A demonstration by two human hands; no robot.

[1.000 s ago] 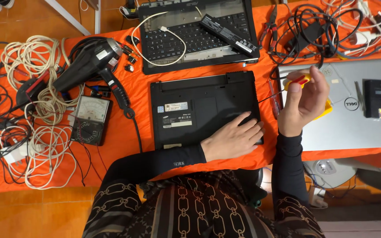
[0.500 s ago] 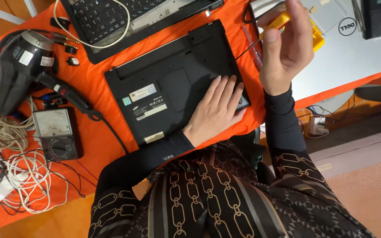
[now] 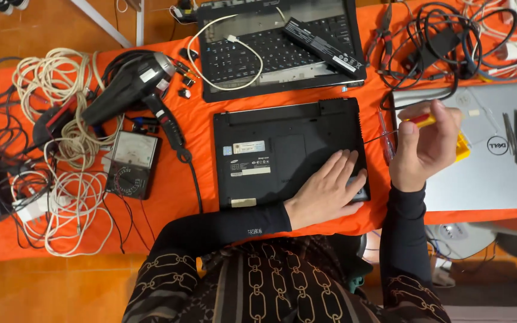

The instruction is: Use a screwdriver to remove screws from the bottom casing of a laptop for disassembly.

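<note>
Black laptop [image 3: 291, 152] lies closed, underside up, at centre of orange table cover [image 3: 210, 227], label stickers showing; its lower right corner is under the palm. Left hand [image 3: 327, 194] rests flat, fingers spread, pressing on that corner; grips nothing. Right hand [image 3: 423, 146] is raised just beside the laptop's right edge, fingers curled shut round a small yellow-and-red-handled screwdriver [image 3: 419, 121], thin shaft pointing left toward the base. Judged step: base-panel screw work, w/ unit steadied and tool in hand but tip not yet on a screw. Next move calls for tip seated square in a screw head, left hand holding firm. Beyond: second open laptop [image 3: 282, 51] w/ battery pack [image 3: 321, 45] across keys, silver laptop [image 3: 498, 161] at right, hair dryer [image 3: 130, 84], analogue multimeter [image 3: 130, 164], cable tangles [image 3: 61, 179] at left.
</note>
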